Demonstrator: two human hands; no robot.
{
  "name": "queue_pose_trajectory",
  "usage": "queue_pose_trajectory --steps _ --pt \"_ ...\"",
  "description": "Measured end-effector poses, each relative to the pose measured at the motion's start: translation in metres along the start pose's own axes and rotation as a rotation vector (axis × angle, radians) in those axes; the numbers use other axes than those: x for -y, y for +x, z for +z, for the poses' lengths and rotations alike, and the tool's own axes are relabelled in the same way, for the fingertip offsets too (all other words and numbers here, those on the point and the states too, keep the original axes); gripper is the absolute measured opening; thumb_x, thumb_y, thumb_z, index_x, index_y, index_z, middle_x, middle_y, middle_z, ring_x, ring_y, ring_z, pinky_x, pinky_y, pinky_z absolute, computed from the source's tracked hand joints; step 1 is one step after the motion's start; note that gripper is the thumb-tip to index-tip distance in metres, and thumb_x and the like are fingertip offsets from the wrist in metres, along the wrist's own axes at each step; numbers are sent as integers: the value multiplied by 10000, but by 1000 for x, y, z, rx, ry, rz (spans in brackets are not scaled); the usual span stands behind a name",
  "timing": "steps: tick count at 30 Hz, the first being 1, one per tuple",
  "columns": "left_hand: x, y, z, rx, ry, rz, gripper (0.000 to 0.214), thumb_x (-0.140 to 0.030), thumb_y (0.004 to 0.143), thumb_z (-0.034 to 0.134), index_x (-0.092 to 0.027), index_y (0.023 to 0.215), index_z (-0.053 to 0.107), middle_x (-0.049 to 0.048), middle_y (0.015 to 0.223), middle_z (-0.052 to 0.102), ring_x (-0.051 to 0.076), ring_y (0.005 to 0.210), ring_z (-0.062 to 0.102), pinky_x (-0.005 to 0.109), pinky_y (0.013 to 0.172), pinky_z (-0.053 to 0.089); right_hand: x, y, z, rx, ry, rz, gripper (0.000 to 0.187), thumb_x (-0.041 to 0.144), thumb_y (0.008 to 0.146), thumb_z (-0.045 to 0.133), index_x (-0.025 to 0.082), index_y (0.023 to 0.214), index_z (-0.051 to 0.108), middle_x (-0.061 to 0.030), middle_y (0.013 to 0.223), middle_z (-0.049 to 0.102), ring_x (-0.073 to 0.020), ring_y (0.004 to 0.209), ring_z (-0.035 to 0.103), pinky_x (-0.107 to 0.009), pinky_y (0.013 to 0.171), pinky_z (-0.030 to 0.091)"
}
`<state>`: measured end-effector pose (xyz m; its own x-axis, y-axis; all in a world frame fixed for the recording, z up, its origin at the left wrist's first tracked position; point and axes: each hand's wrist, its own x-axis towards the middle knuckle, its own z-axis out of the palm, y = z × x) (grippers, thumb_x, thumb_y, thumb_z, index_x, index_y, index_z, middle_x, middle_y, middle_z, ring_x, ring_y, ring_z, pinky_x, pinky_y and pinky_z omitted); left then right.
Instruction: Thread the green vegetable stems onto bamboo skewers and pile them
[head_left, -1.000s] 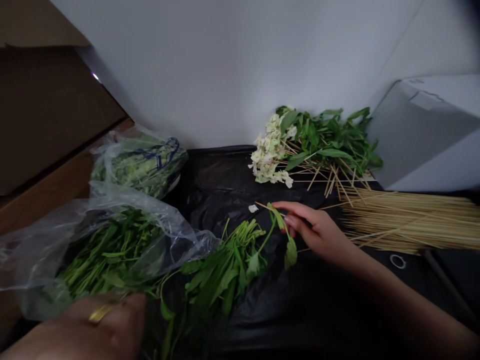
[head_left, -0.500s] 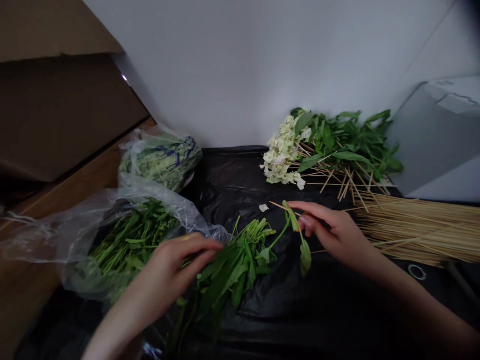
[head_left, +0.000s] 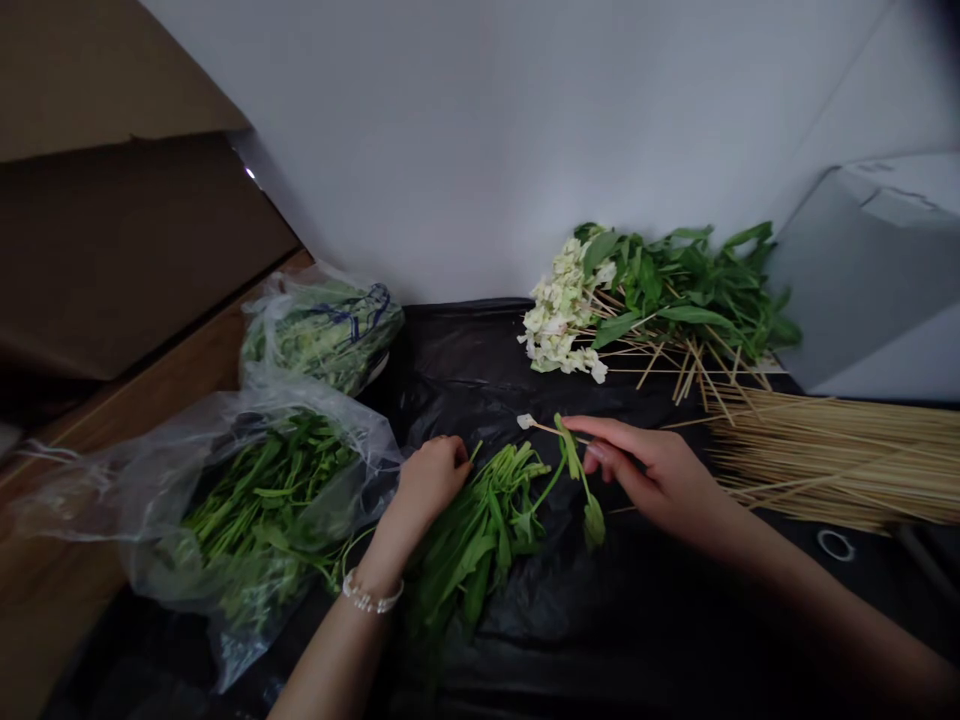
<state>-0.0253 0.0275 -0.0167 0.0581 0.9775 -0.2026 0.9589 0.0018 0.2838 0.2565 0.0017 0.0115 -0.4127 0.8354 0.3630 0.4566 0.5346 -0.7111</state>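
My right hand [head_left: 651, 472] pinches a thin bamboo skewer [head_left: 546, 429] with a green leaf stalk [head_left: 581, 485] hanging on it, just right of a loose bunch of leafy green stalks [head_left: 472, 530] lying on black plastic sheeting [head_left: 570, 610]. My left hand [head_left: 433, 477] rests curled on the upper left end of that bunch, its fingers closed around some stalk tips. A bead bracelet circles my left wrist.
A clear bag of green stalks [head_left: 247, 500] lies at left, with a second bag of greens [head_left: 322, 330] behind it. Skewered leaves and pale cabbage pieces [head_left: 637, 300] pile up at the back. Loose skewers [head_left: 832, 455] lie at right. Cardboard boxes stand at left, a grey box [head_left: 870, 270] at right.
My left hand came up from the near left edge, passed over the clear bag and closed on the loose bunch. My right hand stayed nearly in place with the skewer.
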Motion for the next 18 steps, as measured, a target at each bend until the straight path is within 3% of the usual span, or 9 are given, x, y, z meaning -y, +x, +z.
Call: queue_pose_trajectory --steps 2,4,8,12,15,18 --pt "3 2 -4 19 -38 17 81 -230 776 611 -199 782 686 66 808 707 234 772 647 310 656 430 0 0 0 2 0 -1 370 193 969 407 200 1294 583 10 778 683 -88 629 599 -235 641 486" --pt "5 3 -11 15 -213 41 98 -271 781 623 -189 764 674 37 732 691 193 684 629 283 618 430 -1 0 0 -1 3 -4 373 190 968 409 200 1301 577 12 781 683 -84 624 597 -230 639 486" --pt "5 4 -35 -112 -886 100 186 -333 746 721 -163 755 647 7 671 672 117 576 570 226 565 424 -2 -1 -1 -12 -8 -14 371 183 967 408 190 1296 579 13 779 686 -81 621 596 -224 636 485" --pt "-4 -6 -60 -235 -1379 120 281 -251 695 802 -182 937 678 8 750 712 92 648 599 177 597 446 -1 -1 -3 -16 -11 -19 371 181 966 411 188 1297 578 14 780 689 -84 633 604 -223 641 485" --pt "-15 -17 -69 -158 -1673 89 370 -199 680 804 -186 1031 688 -10 722 676 80 622 579 169 575 464 0 -1 -3 -20 -16 -21 369 179 967 416 198 1299 576 18 785 689 -82 639 606 -220 648 483" --pt "-27 -27 -65 -13 -1860 76 315 -171 689 781 -170 993 700 -23 677 618 72 584 546 159 509 443 2 -2 -4 -25 -28 -19 368 175 967 424 214 1300 575 21 794 691 -81 652 609 -217 664 483"
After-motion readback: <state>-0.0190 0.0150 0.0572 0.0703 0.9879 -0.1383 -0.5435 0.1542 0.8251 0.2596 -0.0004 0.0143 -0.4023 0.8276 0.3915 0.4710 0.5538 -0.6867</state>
